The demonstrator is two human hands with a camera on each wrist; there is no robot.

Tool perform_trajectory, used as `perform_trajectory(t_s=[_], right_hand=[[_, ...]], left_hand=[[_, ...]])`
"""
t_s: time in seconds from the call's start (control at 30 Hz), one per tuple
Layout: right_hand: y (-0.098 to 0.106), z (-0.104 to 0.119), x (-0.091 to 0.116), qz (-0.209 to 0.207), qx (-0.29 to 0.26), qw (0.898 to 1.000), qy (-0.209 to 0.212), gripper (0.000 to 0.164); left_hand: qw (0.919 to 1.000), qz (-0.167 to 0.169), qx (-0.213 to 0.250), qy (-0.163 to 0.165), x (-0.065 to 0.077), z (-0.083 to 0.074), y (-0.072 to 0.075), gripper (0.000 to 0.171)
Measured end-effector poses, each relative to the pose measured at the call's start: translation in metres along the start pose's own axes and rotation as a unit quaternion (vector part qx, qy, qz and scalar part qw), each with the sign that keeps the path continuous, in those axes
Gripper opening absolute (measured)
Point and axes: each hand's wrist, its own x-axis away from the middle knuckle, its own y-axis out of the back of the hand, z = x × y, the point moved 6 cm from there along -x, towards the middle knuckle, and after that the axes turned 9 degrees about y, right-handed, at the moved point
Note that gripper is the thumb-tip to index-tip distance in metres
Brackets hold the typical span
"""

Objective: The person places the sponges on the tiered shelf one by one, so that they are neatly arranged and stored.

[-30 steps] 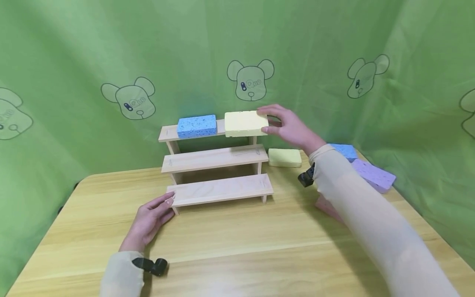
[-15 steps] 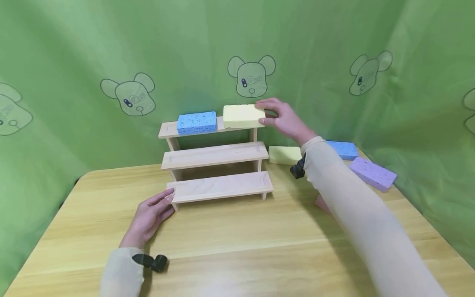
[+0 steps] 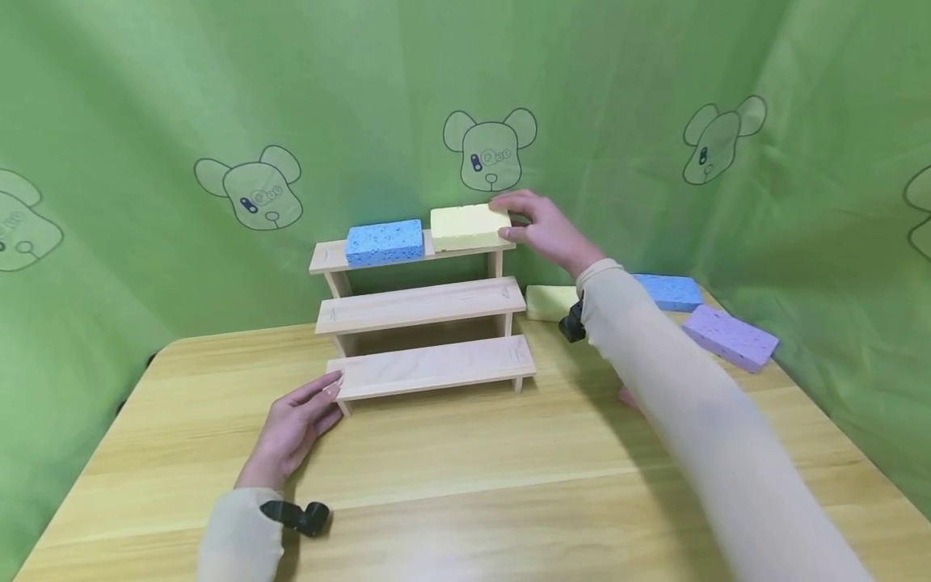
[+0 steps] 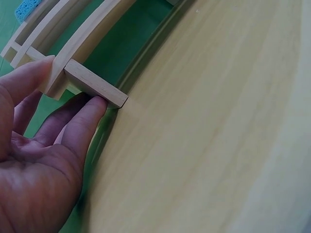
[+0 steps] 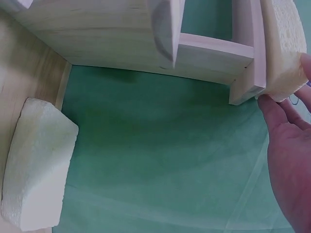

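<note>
A three-step wooden rack [image 3: 429, 368] stands on the table. My left hand [image 3: 291, 424] holds the left end of its lowest step, thumb at the board's end and a fingertip against the short leg [image 4: 95, 82]. On the right part of the top step sits a pale yellow sponge [image 3: 465, 228], gripped at its right end by my right hand [image 3: 545, 230]. The right wrist view shows the thumb and fingers around that end of the sponge [image 5: 282, 48]. A blue sponge [image 3: 384, 242] lies just left of it on the same step, with a narrow gap between them.
Right of the rack, another yellow sponge [image 3: 547, 302] lies on the table [image 3: 436, 501], partly behind my sleeve. Farther right are a blue sponge [image 3: 667, 293] and a purple sponge [image 3: 730, 338]. A pink piece [image 3: 627, 396] is mostly hidden by my arm. Green curtain [image 3: 604, 121] hangs behind.
My right hand has brought the yellow sponge left and down onto the top step, nearer the blue one. The left hand stays at the rack's lowest step.
</note>
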Motion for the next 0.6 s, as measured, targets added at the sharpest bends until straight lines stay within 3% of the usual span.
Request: perform_trajectory(t_s=[0.37,0.6], right_hand=[[-0.0068,-0.009,0.0018,0.009,-0.01,1.0,-0.016,0.049],[0.0,-0.0086,0.0083,-0.003,-0.063,0.998,-0.009,0.057]], left_hand=[[1.0,-0.003,0.004,0.003,0.0018,0.0008,-0.0004,0.035],[1.0,-0.003,0.0,0.003,0.0014,-0.0014,0.0001,0.034]])
